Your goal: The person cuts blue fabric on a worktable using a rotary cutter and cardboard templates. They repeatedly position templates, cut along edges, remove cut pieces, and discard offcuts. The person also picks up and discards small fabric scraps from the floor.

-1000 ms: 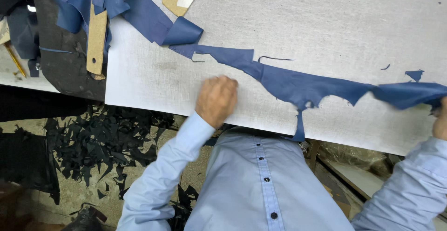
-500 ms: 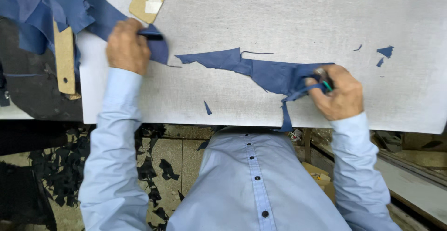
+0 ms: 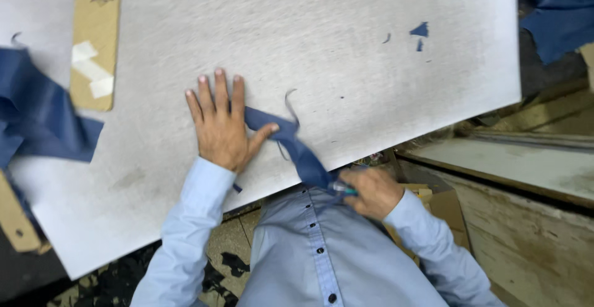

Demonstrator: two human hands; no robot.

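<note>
Grey board (image 3: 371, 65); left hand (image 3: 219, 127) flat on blue strip (image 3: 297, 149), right hand (image 3: 371, 192) gripping its end.

Grey cutting board (image 3: 383, 84), tilted in view, scored with fine marks. On it: blue strip (image 3: 291, 143) near front edge, cardboard pattern (image 3: 93, 41) with white tape at left, blue material heap (image 3: 37, 115) far left, small blue scraps (image 3: 421, 31) upper right.

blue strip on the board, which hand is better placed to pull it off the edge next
Probably the right. The right hand already grips the blue strip at the board's near edge, beside a small teal tool. The left hand lies flat, pinning the strip's other end.
</note>
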